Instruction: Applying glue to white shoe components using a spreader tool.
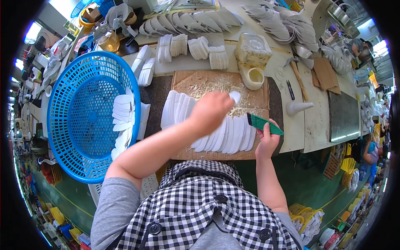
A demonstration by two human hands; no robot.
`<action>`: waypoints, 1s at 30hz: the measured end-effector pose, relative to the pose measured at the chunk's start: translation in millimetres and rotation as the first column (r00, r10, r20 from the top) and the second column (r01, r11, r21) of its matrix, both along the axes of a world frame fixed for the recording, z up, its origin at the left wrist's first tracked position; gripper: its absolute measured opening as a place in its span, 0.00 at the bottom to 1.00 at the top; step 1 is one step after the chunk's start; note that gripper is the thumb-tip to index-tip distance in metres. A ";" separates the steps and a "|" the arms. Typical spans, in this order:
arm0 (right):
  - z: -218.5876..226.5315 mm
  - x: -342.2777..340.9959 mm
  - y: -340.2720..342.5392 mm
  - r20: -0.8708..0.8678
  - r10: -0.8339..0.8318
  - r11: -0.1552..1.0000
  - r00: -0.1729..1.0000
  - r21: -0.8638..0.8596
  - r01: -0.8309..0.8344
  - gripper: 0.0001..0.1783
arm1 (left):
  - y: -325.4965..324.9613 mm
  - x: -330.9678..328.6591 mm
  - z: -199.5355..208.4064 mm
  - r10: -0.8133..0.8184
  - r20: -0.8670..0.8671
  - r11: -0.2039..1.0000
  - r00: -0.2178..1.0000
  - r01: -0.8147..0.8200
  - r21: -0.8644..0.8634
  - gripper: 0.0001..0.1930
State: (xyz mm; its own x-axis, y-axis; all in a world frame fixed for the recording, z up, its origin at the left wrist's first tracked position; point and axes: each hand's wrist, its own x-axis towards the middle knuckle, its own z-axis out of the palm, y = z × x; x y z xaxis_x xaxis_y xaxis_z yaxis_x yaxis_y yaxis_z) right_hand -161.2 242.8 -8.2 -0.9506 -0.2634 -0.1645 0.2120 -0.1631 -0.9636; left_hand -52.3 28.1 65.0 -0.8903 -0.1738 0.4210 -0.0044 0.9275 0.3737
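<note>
My left hand [211, 109] reaches across the cardboard, its fingers closed at a small white rounded piece [235, 97] that shows past the fingertips. How much of that piece lies under the fingers is hidden. In my right hand [267, 143] is a flat green brush [265, 124] with dark bristles pointing left. Below the left hand, thin white insole-like pieces [227, 135] overlap in a fanned row, and the brush tip is close to its right end. Another fanned stack of white pieces [175, 109] sits to the left, partly behind my forearm.
A big blue basket [56, 108] stands at left, white pieces on its right side. Behind the stained cardboard [191, 79] are bundled white pieces [179, 45] and a crusted pot [255, 77] of pale stuff. A hammer [300, 79], black pen-like tool [290, 89] and white cone [298, 107] lie right.
</note>
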 end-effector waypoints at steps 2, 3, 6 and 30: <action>4.2 -5.7 2.7 -0.030 -0.042 0.998 0.999 0.047 0.043 0.15 | 30.0 6.4 -19.0 -0.138 0.164 0.979 0.977 0.160 -0.125 0.05; 3.7 -5.8 0.8 -0.065 -0.013 0.997 0.998 0.074 0.018 0.15 | 46.7 12.7 -35.8 -0.151 0.223 0.977 0.963 0.180 -0.117 0.06; -3.7 -8.0 -12.7 -0.230 0.162 0.974 0.960 0.190 -0.119 0.12 | 71.5 20.0 -66.3 -0.160 0.325 0.972 0.932 0.206 -0.112 0.07; -18.0 17.6 -19.9 -0.399 0.349 0.902 0.848 0.389 -0.189 0.11 | -12.5 162.2 -69.5 0.172 0.413 0.980 0.894 -0.114 -0.162 0.24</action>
State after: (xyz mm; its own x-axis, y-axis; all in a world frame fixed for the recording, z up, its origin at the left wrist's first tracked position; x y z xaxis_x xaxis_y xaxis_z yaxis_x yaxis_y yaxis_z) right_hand -143.6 222.8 -26.2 -0.8378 -0.5277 0.1403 -0.2671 0.1721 -0.9482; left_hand 109.9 15.7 -4.4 -0.9586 -0.2824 0.0373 -0.2713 0.9450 0.1829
